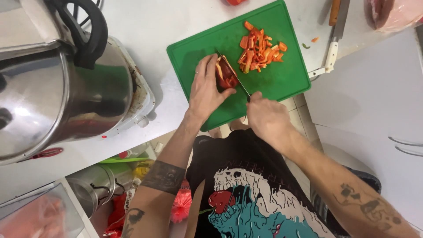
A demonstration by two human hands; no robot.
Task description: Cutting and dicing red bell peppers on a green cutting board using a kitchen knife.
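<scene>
A green cutting board [282, 77] lies on the white counter. My left hand [206, 90] presses a piece of red pepper [225, 76] down on the board. My right hand [266, 117] grips the handle of a knife [233, 72] whose blade rests against the pepper, right beside my left fingers. A pile of cut red pepper strips [260, 48] sits on the board's far side, beyond the blade.
A large steel pot [57, 92] stands on a small cooker at the left. Beyond the board's right edge lie a white-handled tool [330, 57] and a wooden-handled one [335, 11]. A pink bag [396, 13] sits at top right. White cabinet doors [374, 114] are at right.
</scene>
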